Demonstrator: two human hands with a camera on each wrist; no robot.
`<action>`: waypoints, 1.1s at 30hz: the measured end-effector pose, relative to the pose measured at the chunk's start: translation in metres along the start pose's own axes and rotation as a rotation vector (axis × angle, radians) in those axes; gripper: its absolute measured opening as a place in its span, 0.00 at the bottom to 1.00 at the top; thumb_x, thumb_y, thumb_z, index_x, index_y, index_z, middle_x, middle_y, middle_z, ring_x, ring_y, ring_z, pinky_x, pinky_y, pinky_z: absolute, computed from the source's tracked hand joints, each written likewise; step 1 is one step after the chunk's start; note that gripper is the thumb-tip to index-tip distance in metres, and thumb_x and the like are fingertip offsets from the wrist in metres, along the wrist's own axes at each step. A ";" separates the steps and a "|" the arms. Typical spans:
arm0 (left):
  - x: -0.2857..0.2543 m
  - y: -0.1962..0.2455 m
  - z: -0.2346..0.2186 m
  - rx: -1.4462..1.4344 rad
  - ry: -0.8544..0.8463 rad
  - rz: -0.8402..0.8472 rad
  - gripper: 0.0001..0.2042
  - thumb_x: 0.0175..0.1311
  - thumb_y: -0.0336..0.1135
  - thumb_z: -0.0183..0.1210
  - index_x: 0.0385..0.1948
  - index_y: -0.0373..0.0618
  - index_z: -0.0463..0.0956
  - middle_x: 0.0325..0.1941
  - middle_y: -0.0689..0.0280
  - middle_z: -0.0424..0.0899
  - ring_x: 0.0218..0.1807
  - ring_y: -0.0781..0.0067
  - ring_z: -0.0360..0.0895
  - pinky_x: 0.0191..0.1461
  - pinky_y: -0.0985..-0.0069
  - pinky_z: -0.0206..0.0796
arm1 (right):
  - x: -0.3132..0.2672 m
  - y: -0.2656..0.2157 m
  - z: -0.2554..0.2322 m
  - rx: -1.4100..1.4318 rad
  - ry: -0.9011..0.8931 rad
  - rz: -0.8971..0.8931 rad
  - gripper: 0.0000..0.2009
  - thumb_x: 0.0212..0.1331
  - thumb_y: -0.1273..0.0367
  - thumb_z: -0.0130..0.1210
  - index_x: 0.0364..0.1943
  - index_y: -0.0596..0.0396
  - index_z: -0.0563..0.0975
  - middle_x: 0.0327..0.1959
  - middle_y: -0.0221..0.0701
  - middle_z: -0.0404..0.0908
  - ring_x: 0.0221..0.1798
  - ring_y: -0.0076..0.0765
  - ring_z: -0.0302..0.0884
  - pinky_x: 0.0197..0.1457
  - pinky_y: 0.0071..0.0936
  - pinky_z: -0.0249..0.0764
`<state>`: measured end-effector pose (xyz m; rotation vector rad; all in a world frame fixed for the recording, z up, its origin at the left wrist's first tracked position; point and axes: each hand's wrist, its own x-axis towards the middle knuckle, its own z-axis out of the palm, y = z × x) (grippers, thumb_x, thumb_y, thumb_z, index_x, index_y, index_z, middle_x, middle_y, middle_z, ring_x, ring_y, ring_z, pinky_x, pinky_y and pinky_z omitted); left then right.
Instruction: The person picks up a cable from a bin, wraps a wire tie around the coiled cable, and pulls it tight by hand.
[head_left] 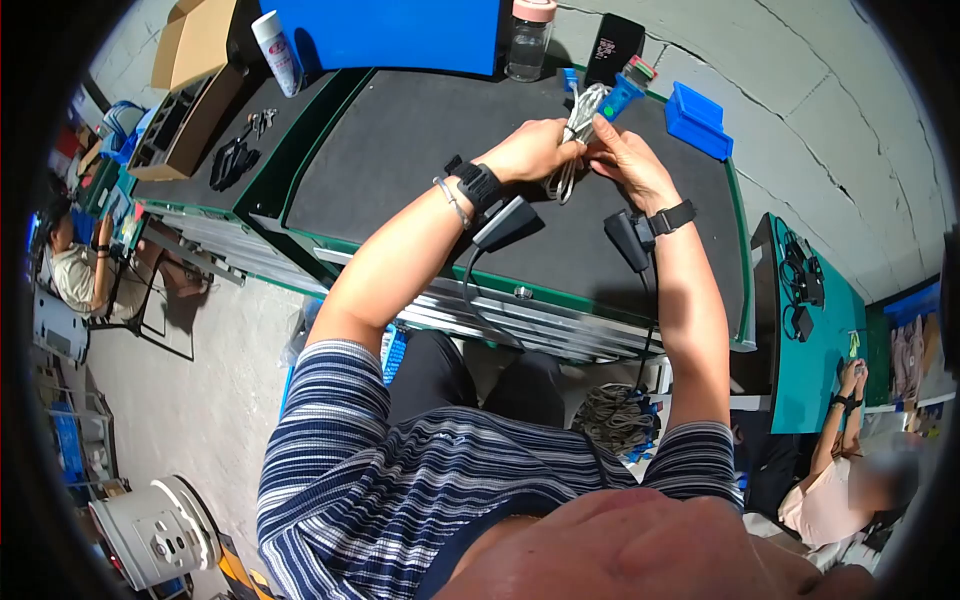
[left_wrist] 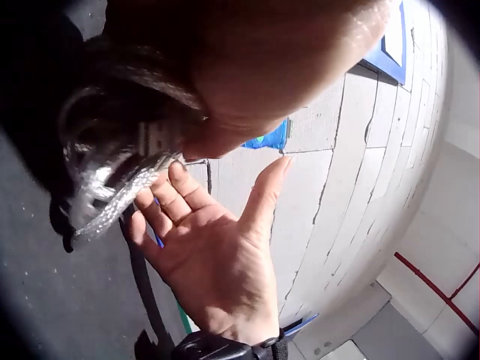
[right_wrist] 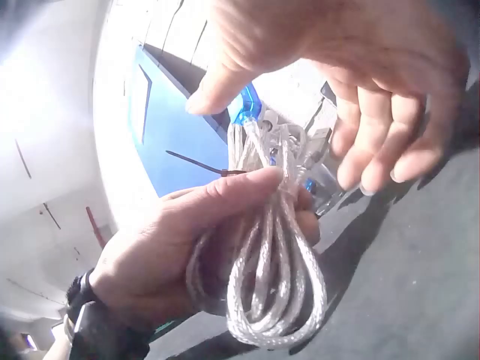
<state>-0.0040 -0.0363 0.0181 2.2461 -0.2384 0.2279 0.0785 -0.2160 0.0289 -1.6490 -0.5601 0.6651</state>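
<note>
My left hand (head_left: 530, 150) grips a coiled silvery braided cable (right_wrist: 277, 292) around its middle, over the dark mat. A dark cable tie (right_wrist: 196, 162) goes around the coil, its tail sticking out by the left thumb. At the far end of the coil sits a translucent blue connector (head_left: 620, 98), and a metal USB plug (right_wrist: 318, 144) shows beside the loops. Just right of the bundle, my right hand (head_left: 637, 168) is held with its thumb raised and fingers loosely bent, nothing in its grasp in the right wrist view.
The workbench mat (head_left: 400, 130) backs onto a blue panel (head_left: 400, 30). Along the back stand a pink-lidded jar (head_left: 528, 45), a black display (head_left: 612, 48) and a blue bin (head_left: 698, 120). At left are a spray can (head_left: 278, 55) and cardboard box (head_left: 185, 120). More cables (head_left: 615, 420) lie below.
</note>
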 end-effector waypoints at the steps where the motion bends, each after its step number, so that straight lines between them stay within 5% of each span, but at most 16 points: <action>1: 0.000 0.000 0.000 -0.027 -0.051 0.021 0.15 0.69 0.41 0.51 0.44 0.38 0.77 0.36 0.61 0.86 0.41 0.68 0.83 0.47 0.70 0.72 | -0.002 0.000 0.002 0.008 0.011 -0.010 0.31 0.58 0.43 0.57 0.47 0.60 0.74 0.38 0.29 0.79 0.37 0.19 0.76 0.37 0.14 0.71; 3: -0.007 0.013 -0.004 -0.147 -0.176 0.004 0.15 0.70 0.41 0.51 0.44 0.38 0.77 0.36 0.63 0.86 0.38 0.74 0.81 0.46 0.73 0.72 | -0.012 -0.007 0.012 0.340 -0.116 -0.243 0.26 0.61 0.50 0.58 0.50 0.60 0.74 0.43 0.32 0.80 0.41 0.24 0.77 0.40 0.20 0.74; 7: -0.009 0.022 -0.001 -0.613 -0.272 -0.217 0.18 0.70 0.41 0.54 0.48 0.32 0.72 0.41 0.63 0.84 0.37 0.78 0.79 0.41 0.81 0.72 | -0.001 0.000 0.011 0.630 -0.110 -0.299 0.19 0.65 0.61 0.56 0.53 0.61 0.72 0.50 0.37 0.79 0.51 0.32 0.78 0.54 0.32 0.75; 13: -0.001 0.008 0.005 -0.959 -0.341 -0.164 0.16 0.68 0.40 0.56 0.47 0.36 0.73 0.39 0.64 0.83 0.37 0.78 0.80 0.40 0.79 0.73 | 0.000 -0.001 0.013 0.782 -0.122 -0.348 0.17 0.68 0.66 0.47 0.55 0.61 0.70 0.54 0.42 0.77 0.59 0.41 0.74 0.61 0.39 0.73; 22: -0.002 0.004 -0.004 -0.730 -0.412 -0.143 0.10 0.65 0.36 0.60 0.41 0.40 0.72 0.32 0.68 0.80 0.35 0.78 0.81 0.38 0.79 0.74 | -0.001 -0.001 0.015 0.779 -0.103 -0.419 0.21 0.68 0.64 0.47 0.61 0.57 0.66 0.61 0.47 0.70 0.65 0.45 0.67 0.68 0.43 0.64; 29: -0.010 0.001 -0.005 -0.648 -0.496 -0.180 0.10 0.66 0.35 0.58 0.39 0.38 0.71 0.34 0.64 0.81 0.35 0.75 0.82 0.39 0.78 0.76 | 0.006 0.007 0.014 0.733 -0.109 -0.377 0.23 0.66 0.58 0.53 0.59 0.56 0.68 0.57 0.46 0.73 0.63 0.45 0.70 0.65 0.44 0.68; 33: -0.015 -0.011 0.000 -0.607 -0.422 -0.114 0.08 0.66 0.35 0.58 0.34 0.39 0.75 0.28 0.65 0.83 0.32 0.78 0.81 0.42 0.74 0.75 | 0.011 0.013 0.040 0.766 -0.109 -0.155 0.20 0.65 0.60 0.55 0.51 0.63 0.71 0.47 0.41 0.80 0.52 0.40 0.78 0.59 0.39 0.73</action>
